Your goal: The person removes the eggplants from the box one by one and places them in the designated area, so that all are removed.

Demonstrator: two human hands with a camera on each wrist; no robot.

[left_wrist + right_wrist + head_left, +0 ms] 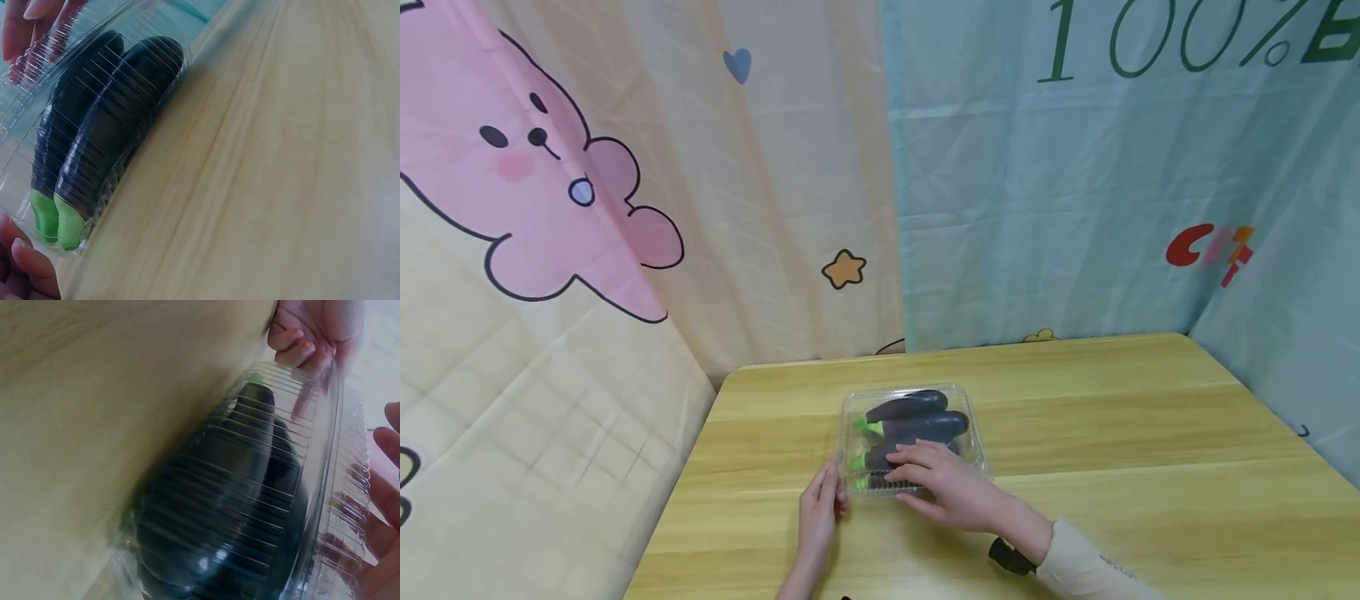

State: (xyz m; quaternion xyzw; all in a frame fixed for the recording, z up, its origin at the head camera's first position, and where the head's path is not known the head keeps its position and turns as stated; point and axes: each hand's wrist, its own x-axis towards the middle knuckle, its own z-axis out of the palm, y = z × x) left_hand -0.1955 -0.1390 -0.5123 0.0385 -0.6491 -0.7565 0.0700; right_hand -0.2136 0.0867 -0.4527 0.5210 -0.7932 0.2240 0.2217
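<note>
A clear plastic clamshell box (976,433) lies on the table with its ridged lid down. Through the lid I see several dark purple eggplants (925,427) with green stem ends, lying side by side. My left hand (820,508) is at the box's left side, its fingers against the wall and some of them curled. My right hand (951,487) lies over the near right part of the lid, fingers spread and slightly bent, touching the plastic. In the right wrist view the right hand's fingers (381,506) are beside the lid. The right palm hides part of the nearest eggplants.
The wooden table (1150,450) stretches away on both sides of the box. Printed curtains (790,208) hang behind and beside it. A small black object (1011,557) is by the right wrist.
</note>
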